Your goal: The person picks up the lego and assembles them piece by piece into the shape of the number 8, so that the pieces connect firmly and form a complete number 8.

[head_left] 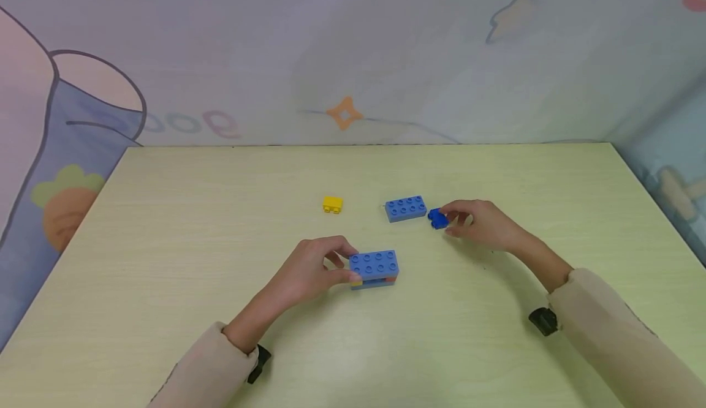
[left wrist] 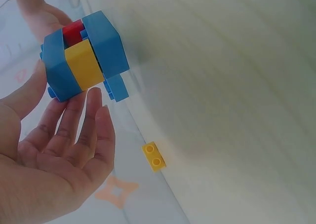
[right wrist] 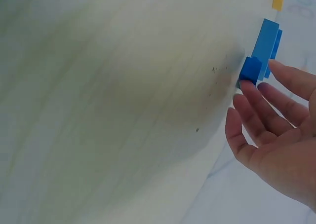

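My left hand (head_left: 314,273) grips a stack of building bricks (head_left: 375,264), thumb on its near side and fingers behind. Two light-blue eight-stud bricks form its top and bottom, with a yellow brick (left wrist: 84,63) and a red brick (left wrist: 73,32) between them. To the right, my right hand (head_left: 485,225) pinches the right end of a small dark-blue brick (head_left: 438,219) with thumb and fingertips. The dark-blue brick lies on its side, studs leftward. Just left of it is a loose light-blue brick (head_left: 405,209); the right wrist view shows them close together.
A small yellow brick (head_left: 333,204) lies farther left on the pale wooden table (head_left: 193,212). Behind the table's back edge stands a wall (head_left: 413,59) with printed pictures. Each wrist has a black device (head_left: 543,321) strapped below the sleeve.
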Tool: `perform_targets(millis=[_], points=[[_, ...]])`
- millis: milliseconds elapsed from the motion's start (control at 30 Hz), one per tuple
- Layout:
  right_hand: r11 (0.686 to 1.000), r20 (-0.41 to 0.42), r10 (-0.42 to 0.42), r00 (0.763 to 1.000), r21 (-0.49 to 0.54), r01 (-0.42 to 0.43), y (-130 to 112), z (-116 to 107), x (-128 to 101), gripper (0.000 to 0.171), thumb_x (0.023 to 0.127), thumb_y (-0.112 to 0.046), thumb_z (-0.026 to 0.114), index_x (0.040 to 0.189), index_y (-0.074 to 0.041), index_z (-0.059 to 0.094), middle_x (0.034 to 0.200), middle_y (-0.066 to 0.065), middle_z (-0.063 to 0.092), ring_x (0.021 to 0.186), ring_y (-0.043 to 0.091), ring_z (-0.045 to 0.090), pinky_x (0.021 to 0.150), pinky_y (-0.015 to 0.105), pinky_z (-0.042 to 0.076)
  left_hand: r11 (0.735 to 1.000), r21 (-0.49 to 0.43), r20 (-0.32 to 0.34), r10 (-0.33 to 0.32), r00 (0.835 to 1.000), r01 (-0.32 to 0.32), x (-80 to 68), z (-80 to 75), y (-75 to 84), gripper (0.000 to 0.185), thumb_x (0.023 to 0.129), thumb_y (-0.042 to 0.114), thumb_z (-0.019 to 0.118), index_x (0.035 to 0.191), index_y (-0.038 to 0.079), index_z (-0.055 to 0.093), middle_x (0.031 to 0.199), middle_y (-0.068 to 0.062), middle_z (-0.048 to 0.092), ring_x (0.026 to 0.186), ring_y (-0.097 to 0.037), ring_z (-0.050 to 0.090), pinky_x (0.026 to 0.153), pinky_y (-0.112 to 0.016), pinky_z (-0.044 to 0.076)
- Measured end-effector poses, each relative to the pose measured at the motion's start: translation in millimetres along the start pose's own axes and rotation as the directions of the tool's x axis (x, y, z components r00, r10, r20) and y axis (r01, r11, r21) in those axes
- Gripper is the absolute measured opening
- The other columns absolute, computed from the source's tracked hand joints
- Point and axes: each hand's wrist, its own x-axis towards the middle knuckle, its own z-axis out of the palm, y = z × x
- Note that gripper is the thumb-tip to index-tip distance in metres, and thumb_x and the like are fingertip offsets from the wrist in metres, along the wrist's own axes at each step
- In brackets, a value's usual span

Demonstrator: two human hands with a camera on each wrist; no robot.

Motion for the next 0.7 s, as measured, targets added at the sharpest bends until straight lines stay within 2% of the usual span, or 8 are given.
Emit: perform_targets(millis=[100,333,467,567,700], points=[[1.000,0.003,-0.004,1.000,-0.005,0.004,-1.4,0.3,0.4,0.033,0.082,-0.002,0.065,0.112,0.008,0.057,0.091,0.010,0.060,0.081,0.022,0.052,0.062,0.029,0.044,1.000,0.001,-0.002,-0.004,1.000,0.004,-0.1,0.0,0.8,0.024,0.077,0.014,0.073,0.100,0.008,0.064,0.096,-0.001,0.065,0.085,-0.016,0.059,0.062,-0.024,0.046],[1.000,-0.064,-0.003,0.998,-0.026,0.002,-3.7,4.2,5.7,0.039,0.081,-0.008,0.068,0.115,0.007,0.056,0.108,0.019,0.056,0.087,0.027,0.051,0.066,0.033,0.045,1.000,-0.011,-0.001,0.002,1.000,-0.002,-1.0,-0.1,0.4,0.024,0.077,0.013,0.073,0.099,0.008,0.064,0.096,-0.001,0.065,0.084,-0.016,0.059,0.061,-0.024,0.046],[0.999,-0.076,-0.005,0.997,-0.042,0.001,-4.5,7.7,10.5,0.040,0.080,-0.008,0.069,0.115,0.008,0.056,0.107,0.020,0.054,0.088,0.030,0.051,0.071,0.038,0.045,1.000,-0.019,0.003,0.004,1.000,-0.004,-0.7,0.2,-0.4,0.024,0.077,0.014,0.073,0.099,0.008,0.064,0.096,-0.001,0.065,0.084,-0.015,0.059,0.061,-0.024,0.046],[0.998,-0.064,0.025,0.998,-0.052,-0.028,-5.2,10.3,14.9,0.040,0.080,-0.007,0.069,0.114,0.008,0.056,0.105,0.021,0.053,0.090,0.032,0.050,0.077,0.042,0.044,1.000,-0.015,0.006,0.001,1.000,-0.001,-0.4,0.1,-0.2,0.025,0.078,0.014,0.073,0.100,0.008,0.064,0.097,-0.001,0.065,0.084,-0.015,0.058,0.062,-0.024,0.046],[0.995,-0.064,0.048,0.997,-0.079,-0.053,-3.7,14.6,19.9,0.039,0.079,-0.008,0.071,0.112,0.008,0.058,0.101,0.020,0.052,0.090,0.031,0.048,0.077,0.042,0.043,1.000,-0.016,0.010,-0.002,1.000,0.002,-0.5,-0.8,0.0,0.024,0.078,0.014,0.073,0.100,0.008,0.064,0.097,-0.001,0.065,0.085,-0.016,0.058,0.062,-0.024,0.046]])
